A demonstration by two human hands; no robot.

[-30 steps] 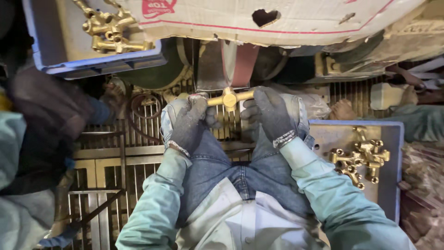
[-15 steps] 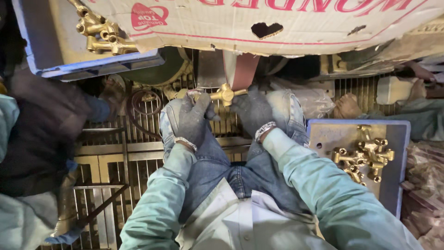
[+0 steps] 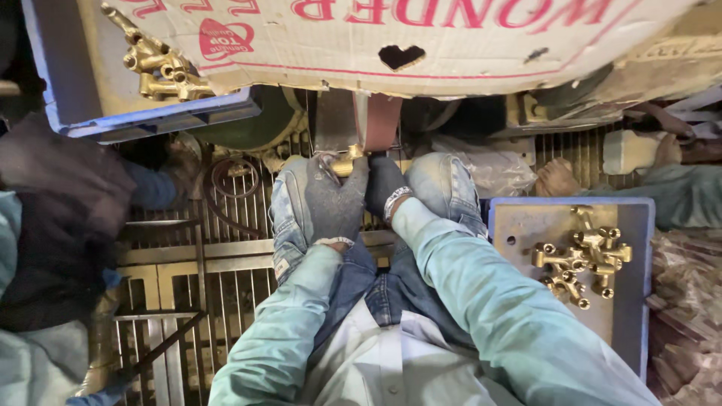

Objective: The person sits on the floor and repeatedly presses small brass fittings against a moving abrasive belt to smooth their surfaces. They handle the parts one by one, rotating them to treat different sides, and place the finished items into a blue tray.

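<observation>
Both my hands wear dark grey gloves. My left hand [image 3: 335, 203] and my right hand [image 3: 385, 188] together grip a small brass fitting [image 3: 347, 162] and hold it against a reddish sanding belt [image 3: 378, 120] that runs up under a cardboard sheet [image 3: 421, 37]. Only a bit of the brass shows above my left glove. My knees in blue jeans frame the hands on either side.
A blue tray [image 3: 628, 301] at my right holds several brass fittings [image 3: 583, 259]. Another blue tray [image 3: 68, 105] at upper left holds more brass fittings [image 3: 158, 64]. A metal grate floor [image 3: 203, 286] lies below. Another person's dark sleeve [image 3: 60, 218] is at the left, someone's hand [image 3: 556, 179] at the right.
My hands have pushed the brass fitting forward and up to the belt. The fitting is now mostly covered by my gloves, and the hands sit closer together.
</observation>
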